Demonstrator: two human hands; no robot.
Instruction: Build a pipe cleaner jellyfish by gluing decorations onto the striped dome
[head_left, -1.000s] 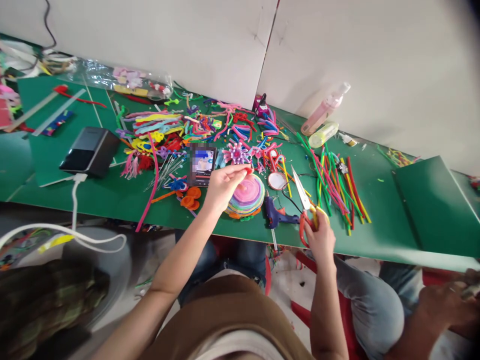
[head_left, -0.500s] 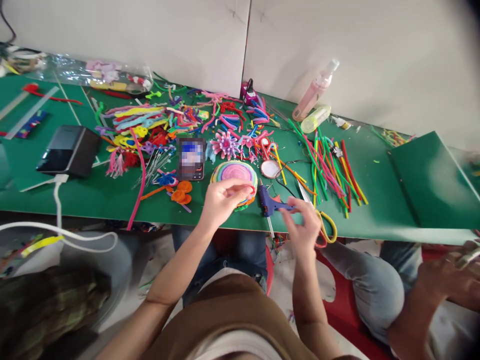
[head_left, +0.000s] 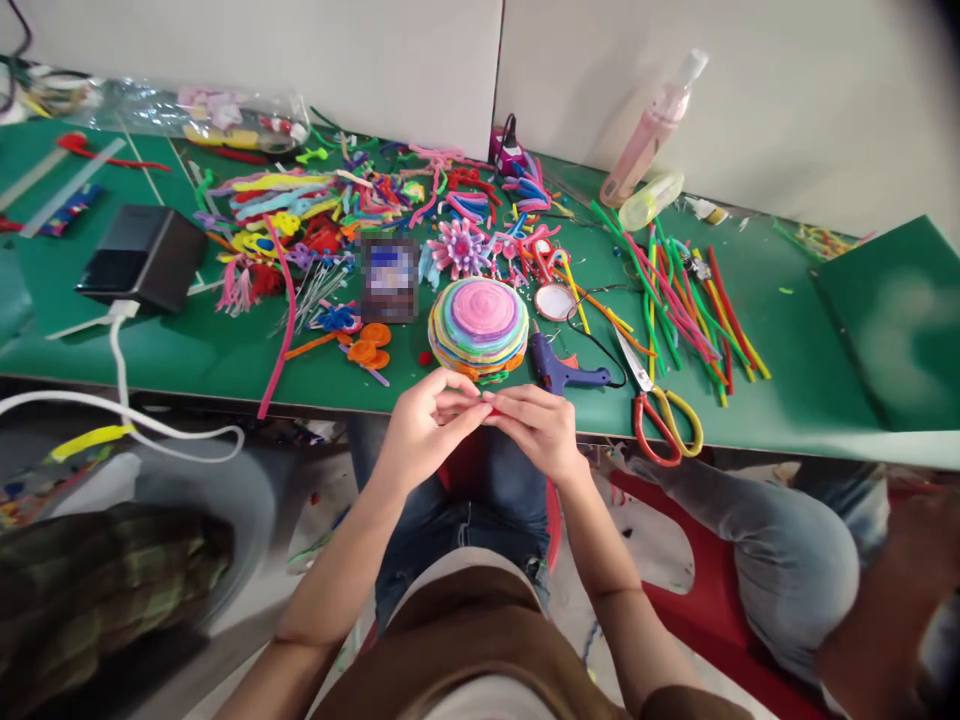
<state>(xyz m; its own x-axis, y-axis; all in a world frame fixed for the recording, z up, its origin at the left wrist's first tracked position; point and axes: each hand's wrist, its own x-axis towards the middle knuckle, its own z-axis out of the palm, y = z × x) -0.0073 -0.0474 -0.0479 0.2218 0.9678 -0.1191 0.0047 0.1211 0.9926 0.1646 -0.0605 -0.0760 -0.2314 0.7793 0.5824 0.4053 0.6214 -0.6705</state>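
Left hand [head_left: 431, 428] and right hand [head_left: 538, 428], centre of frame: fingertips together, both pinching one small red piece [head_left: 492, 411], mostly covered; presumably light, soft, pliable, best gripped by its edge. Just above: striped dome [head_left: 484, 310], on the green worktop [head_left: 772, 405]. Right of dome: blue glue gun [head_left: 553, 371]; farther right, scissors [head_left: 645, 386], blades parted.

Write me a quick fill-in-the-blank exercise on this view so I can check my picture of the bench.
1. The left hand and right hand meet at a small piece coloured ____.
2. The round centre on top of the striped dome is ____.
3. The scissors have one red handle loop and one ____ loop.
4. The cable plugged into the black box is ____.

Missing words: red; pink; yellow; white.
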